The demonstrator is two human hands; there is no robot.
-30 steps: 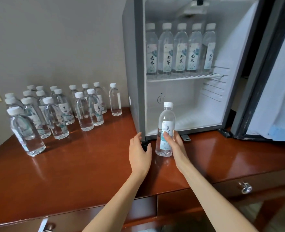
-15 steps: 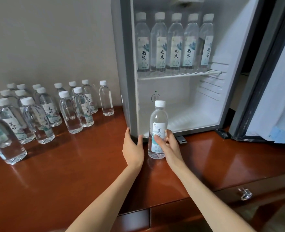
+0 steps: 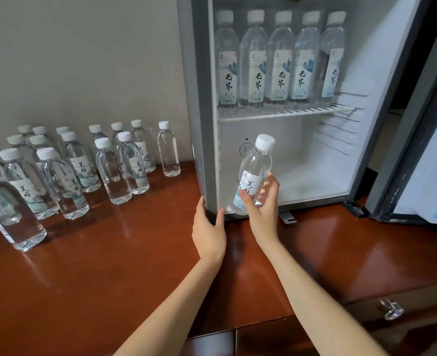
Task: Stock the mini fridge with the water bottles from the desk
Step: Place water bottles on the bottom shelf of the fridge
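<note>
Head view: what takes up the most room?

The glossy brown desk (image 3: 109, 265), which runs across the whole lower half. At its right stands the mini fridge (image 3: 199, 73), its door (image 3: 417, 124) swung wide open to the right.

And inside?

A wire shelf (image 3: 289, 113) carries a row of five bottles (image 3: 280, 60), upright, with white caps and labels facing out.

Where are the others?

A crowd of loose bottles (image 3: 78, 170) stands upright on the left of the desk, by the wall. The nearest of them is just beside the fridge's outer side.

Which one is being handled?

One bottle (image 3: 254, 173), tilted with its cap leaning right, sits at the front lip of the lower compartment. The right hand (image 3: 263, 211) grips its lower body, thumb across the label and fingers curled round the far side. I cannot tell whether its base touches the fridge floor.

And the other hand?

The left hand (image 3: 208, 227) holds nothing. It rests on the fridge's front-left corner, fingers fairly straight along the outer wall and thumb on the front frame.

Anything smaller?

A clear drawer knob (image 3: 392, 309) on the desk front, lower right.
</note>
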